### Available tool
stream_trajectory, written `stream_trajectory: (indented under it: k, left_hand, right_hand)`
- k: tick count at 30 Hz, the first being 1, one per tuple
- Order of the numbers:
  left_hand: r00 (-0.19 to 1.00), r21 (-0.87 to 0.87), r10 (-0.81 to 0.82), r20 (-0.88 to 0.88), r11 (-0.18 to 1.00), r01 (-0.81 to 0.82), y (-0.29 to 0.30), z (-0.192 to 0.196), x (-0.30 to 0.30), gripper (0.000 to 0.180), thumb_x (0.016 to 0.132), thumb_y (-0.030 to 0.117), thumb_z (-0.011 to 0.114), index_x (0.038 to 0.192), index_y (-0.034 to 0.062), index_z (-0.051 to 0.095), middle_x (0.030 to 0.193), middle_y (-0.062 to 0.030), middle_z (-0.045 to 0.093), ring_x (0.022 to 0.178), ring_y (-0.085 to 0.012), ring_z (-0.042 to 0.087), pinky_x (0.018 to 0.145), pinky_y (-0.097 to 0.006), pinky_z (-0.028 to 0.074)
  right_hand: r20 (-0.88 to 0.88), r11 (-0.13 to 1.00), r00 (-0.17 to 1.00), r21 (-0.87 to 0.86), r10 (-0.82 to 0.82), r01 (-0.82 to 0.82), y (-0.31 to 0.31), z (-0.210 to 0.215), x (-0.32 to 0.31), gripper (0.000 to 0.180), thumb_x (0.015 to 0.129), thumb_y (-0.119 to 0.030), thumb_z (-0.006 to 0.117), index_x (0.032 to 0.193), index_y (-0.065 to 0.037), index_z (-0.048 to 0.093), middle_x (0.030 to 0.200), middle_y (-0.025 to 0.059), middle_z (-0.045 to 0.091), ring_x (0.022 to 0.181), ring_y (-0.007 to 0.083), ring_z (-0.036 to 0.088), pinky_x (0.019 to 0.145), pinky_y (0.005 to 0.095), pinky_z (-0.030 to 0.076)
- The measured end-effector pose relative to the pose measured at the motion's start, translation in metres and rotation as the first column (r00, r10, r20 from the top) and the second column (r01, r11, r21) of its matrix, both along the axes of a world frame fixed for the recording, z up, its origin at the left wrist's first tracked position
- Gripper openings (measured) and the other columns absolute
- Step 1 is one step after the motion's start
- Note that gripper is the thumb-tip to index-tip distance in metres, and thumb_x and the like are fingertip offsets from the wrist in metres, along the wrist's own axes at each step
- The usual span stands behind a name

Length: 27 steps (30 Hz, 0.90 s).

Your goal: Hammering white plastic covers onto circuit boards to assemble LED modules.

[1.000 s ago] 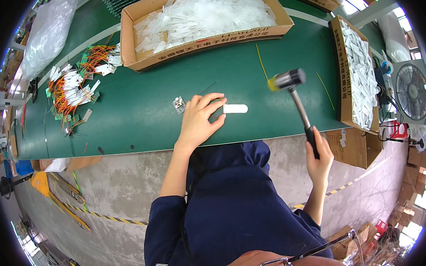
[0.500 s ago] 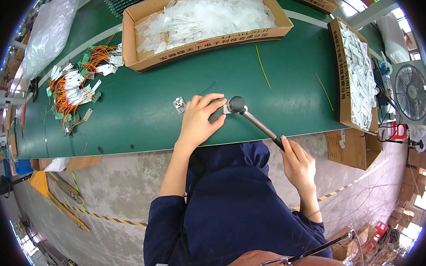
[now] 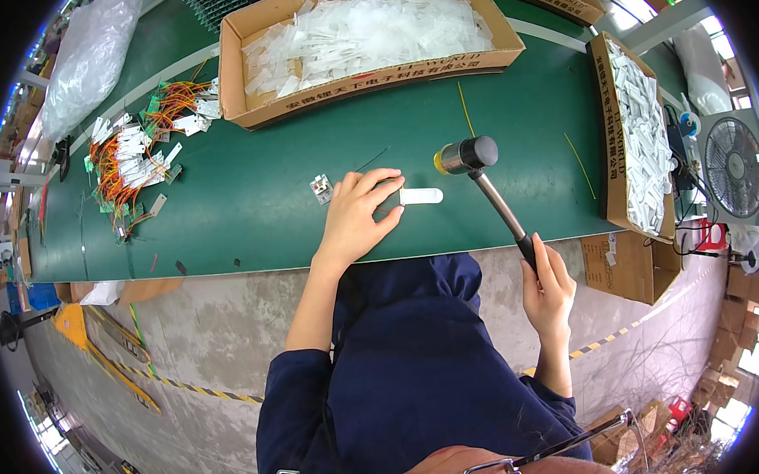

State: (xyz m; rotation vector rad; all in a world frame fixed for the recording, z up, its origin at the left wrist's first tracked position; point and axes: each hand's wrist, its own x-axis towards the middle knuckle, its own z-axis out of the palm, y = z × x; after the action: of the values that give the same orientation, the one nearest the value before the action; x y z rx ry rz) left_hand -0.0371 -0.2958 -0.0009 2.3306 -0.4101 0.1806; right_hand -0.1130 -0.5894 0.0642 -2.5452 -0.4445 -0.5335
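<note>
A mallet (image 3: 503,199) with a black face, a metal head and a dark grip is in my right hand (image 3: 550,293), its fingers wrapped round the handle. Its head is raised over the bench, to the right of a small white plastic case (image 3: 422,196). My left hand (image 3: 360,212) rests on the green bench (image 3: 264,212), thumb and fingertips pinching the left end of that case. The case lies flat, its rounded end pointing right. Just left of my left hand lies a small metal-and-white block (image 3: 321,189). My fingers partly hide the case's left end.
A cardboard box of translucent plastic pieces (image 3: 371,34) stands at the far side, and a box of white cases (image 3: 642,136) at the right. Wired circuit boards (image 3: 130,159) lie in a pile at left. Thin yellow wires (image 3: 580,165) and a fan (image 3: 734,160) are at right.
The mallet's head has lifted up and to the right, off the white case, which now shows. My right hand has shifted slightly right; my left hand stays nearly still.
</note>
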Motion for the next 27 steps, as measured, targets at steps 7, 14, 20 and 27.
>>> stream_trajectory:
  k: [7,14,20,27]
  left_hand:
    - [1.000,0.000,0.001,-0.002,1.000,-0.001,-0.001,0.003,-0.001,0.039,0.078,0.017,0.074,0.117,0.0105,0.069,0.123,0.0049,0.063,0.100,-0.0220,0.053,0.092,-0.034,0.043]
    - [0.999,0.015,0.000,0.032,1.000,-0.001,0.000,0.002,-0.001,0.040,0.080,0.017,0.074,0.118,0.0105,0.068,0.123,0.0046,0.063,0.099,-0.0219,0.053,0.091,-0.034,0.044]
    - [0.998,-0.094,0.030,0.057,0.995,-0.025,-0.001,0.003,-0.001,0.034,0.083,0.009,0.068,0.117,0.0071,0.068,0.122,-0.0020,0.064,0.101,-0.0235,0.055,0.090,-0.034,0.044]
    - [0.953,-0.541,-0.116,0.279,0.801,0.256,0.050,-0.041,-0.022,0.028,0.083,-0.009,0.041,0.092,-0.0050,0.067,0.086,-0.0140,0.061,0.066,-0.0187,0.055,0.062,-0.023,0.046]
  right_hand:
    - [-0.050,0.999,0.999,-0.024,0.021,-0.023,0.001,-0.004,0.001,0.043,0.081,0.001,0.071,0.124,-0.001,0.063,0.100,0.0141,0.067,0.074,0.0288,0.069,0.063,0.0338,0.055]
    - [-0.222,0.956,0.953,0.161,-0.208,0.246,-0.007,-0.032,0.023,0.035,0.092,-0.007,0.064,0.126,0.000,0.060,0.107,0.0196,0.068,0.094,0.0329,0.069,0.081,0.0344,0.053]
    - [-0.397,0.832,0.880,0.370,-0.259,0.412,-0.015,-0.050,0.038,0.034,0.095,-0.008,0.062,0.127,0.003,0.058,0.110,0.0169,0.069,0.100,0.0180,0.066,0.088,0.0294,0.050]
    - [-0.482,0.785,0.843,0.414,-0.239,0.460,-0.022,-0.057,0.042,0.035,0.095,-0.008,0.062,0.128,0.003,0.058,0.113,0.0171,0.069,0.103,0.0175,0.065,0.091,0.0283,0.049]
